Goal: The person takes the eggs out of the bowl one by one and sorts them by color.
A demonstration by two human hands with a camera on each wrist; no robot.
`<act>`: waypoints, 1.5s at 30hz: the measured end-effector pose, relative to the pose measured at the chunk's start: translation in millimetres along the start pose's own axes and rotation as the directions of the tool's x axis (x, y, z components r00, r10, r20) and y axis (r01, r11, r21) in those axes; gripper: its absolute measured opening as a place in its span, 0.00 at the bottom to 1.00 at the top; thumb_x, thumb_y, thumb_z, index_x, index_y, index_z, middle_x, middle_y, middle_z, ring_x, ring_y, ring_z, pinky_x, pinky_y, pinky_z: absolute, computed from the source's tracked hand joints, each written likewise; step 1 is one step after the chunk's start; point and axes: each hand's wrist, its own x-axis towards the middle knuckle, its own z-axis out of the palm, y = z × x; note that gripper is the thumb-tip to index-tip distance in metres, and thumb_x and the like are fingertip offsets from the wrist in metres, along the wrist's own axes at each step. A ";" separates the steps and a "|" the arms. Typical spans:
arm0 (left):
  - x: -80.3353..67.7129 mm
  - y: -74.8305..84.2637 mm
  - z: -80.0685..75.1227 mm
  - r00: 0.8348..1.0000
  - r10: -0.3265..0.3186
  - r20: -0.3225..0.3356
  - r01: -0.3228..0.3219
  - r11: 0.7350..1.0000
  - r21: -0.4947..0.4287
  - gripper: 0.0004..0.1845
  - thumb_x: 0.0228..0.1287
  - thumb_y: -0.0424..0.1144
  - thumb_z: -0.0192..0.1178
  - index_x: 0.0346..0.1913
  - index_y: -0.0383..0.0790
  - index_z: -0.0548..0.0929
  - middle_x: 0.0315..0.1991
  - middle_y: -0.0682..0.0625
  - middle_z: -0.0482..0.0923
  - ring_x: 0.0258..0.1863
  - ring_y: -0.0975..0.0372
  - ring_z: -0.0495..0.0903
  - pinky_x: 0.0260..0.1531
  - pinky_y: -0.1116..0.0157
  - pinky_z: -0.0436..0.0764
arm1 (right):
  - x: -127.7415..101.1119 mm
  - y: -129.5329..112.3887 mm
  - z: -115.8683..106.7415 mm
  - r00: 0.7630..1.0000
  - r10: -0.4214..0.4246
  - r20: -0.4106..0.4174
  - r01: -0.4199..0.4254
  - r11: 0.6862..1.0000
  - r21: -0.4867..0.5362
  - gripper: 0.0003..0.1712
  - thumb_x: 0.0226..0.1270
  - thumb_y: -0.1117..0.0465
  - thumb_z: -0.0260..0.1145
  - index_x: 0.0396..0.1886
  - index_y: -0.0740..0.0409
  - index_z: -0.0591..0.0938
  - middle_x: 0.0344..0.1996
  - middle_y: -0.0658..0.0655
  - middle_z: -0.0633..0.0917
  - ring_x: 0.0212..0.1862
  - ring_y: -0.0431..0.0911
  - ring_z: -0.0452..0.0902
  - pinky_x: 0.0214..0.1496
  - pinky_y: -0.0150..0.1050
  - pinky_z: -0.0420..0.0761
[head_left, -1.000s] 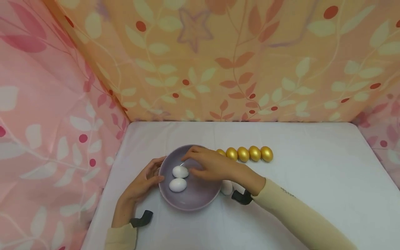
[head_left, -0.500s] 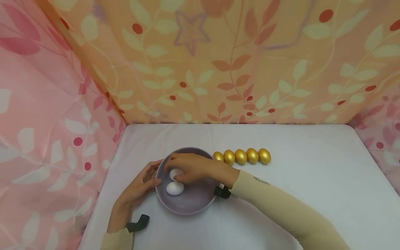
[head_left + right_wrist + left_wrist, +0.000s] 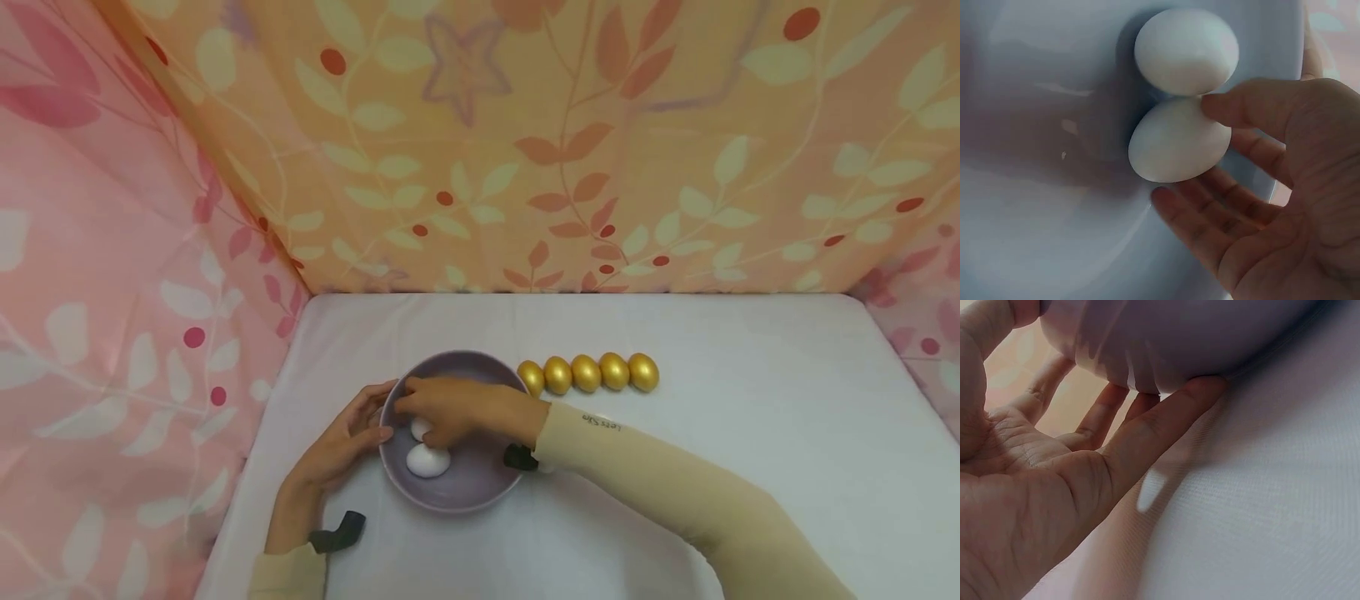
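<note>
Inside the lilac bowl point(image 3: 480, 483), left of frame centre, the right hand point(image 3: 450, 410) pinches the farther white egg point(image 3: 1179, 148), long axis crosswise; the open left hand point(image 3: 347, 437) steadies the bowl's wall.

Cream long sleeves point(image 3: 675, 492), black wrist straps point(image 3: 339, 532), small lettering on right sleeve.
</note>
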 end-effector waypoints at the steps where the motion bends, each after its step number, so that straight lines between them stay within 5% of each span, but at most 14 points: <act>1: 0.2 0.1 1.0 1.000 -0.003 0.002 0.003 1.000 0.000 0.36 0.75 0.24 0.55 0.82 0.40 0.58 0.75 0.52 0.68 0.70 0.66 0.75 0.57 0.65 0.83 | -0.9 0.4 0.9 1.000 0.020 0.005 -0.020 1.000 -0.007 0.28 0.66 0.60 0.73 0.67 0.50 0.81 0.62 0.54 0.78 0.52 0.42 0.79 0.58 0.33 0.78; 11: -0.1 1.1 -0.1 1.000 0.024 0.007 -0.024 1.000 0.003 0.36 0.75 0.24 0.55 0.82 0.37 0.57 0.76 0.51 0.67 0.71 0.66 0.75 0.60 0.67 0.82 | -5.7 1.4 2.4 0.997 0.062 0.041 -0.061 0.998 -0.026 0.29 0.63 0.60 0.75 0.64 0.45 0.82 0.59 0.54 0.78 0.48 0.42 0.80 0.49 0.33 0.79; 26: -1.8 2.2 7.6 1.000 -0.002 -0.014 0.002 1.000 0.008 0.37 0.75 0.24 0.57 0.82 0.40 0.58 0.76 0.49 0.67 0.71 0.65 0.75 0.59 0.66 0.82 | -4.1 1.6 -1.1 0.998 -0.009 0.056 0.010 1.000 -0.015 0.26 0.65 0.63 0.75 0.63 0.49 0.82 0.57 0.52 0.83 0.54 0.43 0.79 0.61 0.37 0.79; 34: 0.2 4.4 0.8 1.000 0.012 -0.028 -0.012 1.000 0.009 0.36 0.74 0.24 0.56 0.81 0.38 0.59 0.74 0.52 0.69 0.70 0.67 0.75 0.59 0.67 0.82 | -33.0 14.1 -13.5 0.997 0.010 -0.081 -0.002 0.995 0.098 0.23 0.67 0.60 0.74 0.61 0.45 0.82 0.55 0.52 0.81 0.51 0.44 0.79 0.58 0.40 0.80; 38: -0.8 4.8 -1.6 0.999 0.022 -0.031 -0.021 0.999 0.031 0.35 0.74 0.24 0.56 0.81 0.38 0.59 0.74 0.52 0.69 0.70 0.67 0.75 0.60 0.67 0.81 | -59.1 23.5 -12.1 0.973 0.059 -0.221 0.002 0.965 0.263 0.21 0.69 0.59 0.72 0.61 0.48 0.82 0.55 0.53 0.81 0.51 0.43 0.78 0.55 0.39 0.82; 45: -2.1 1.0 3.1 0.999 0.032 -0.035 -0.032 0.999 0.018 0.35 0.74 0.24 0.55 0.81 0.37 0.59 0.75 0.51 0.70 0.69 0.65 0.75 0.60 0.65 0.82 | -122.2 39.8 -0.6 0.885 0.251 -0.393 -0.030 0.872 0.489 0.21 0.68 0.58 0.72 0.59 0.46 0.82 0.55 0.50 0.81 0.52 0.45 0.80 0.55 0.45 0.85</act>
